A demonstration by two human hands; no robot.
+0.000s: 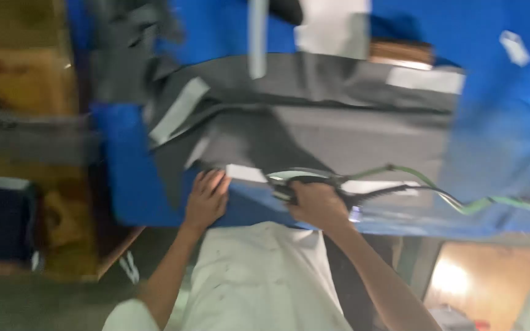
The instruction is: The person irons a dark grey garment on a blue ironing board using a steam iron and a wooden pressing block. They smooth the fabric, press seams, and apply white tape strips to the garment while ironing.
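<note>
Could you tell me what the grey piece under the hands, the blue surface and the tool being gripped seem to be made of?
The grey piece looks like matt woven fabric: it folds and creases softly. The blue surface beneath seems a cloth or padded cover, smooth and matt. The iron in the right hand appears dark plastic on a shiny metal base, though blur leaves that uncertain. The left hand presses the fabric.

My whole view is motion-blurred. My right hand (316,205) covers most of the iron (302,182); its green cable (498,201) runs off the right edge, and grey cloth (338,116) hides the desk (133,184) top.
</note>
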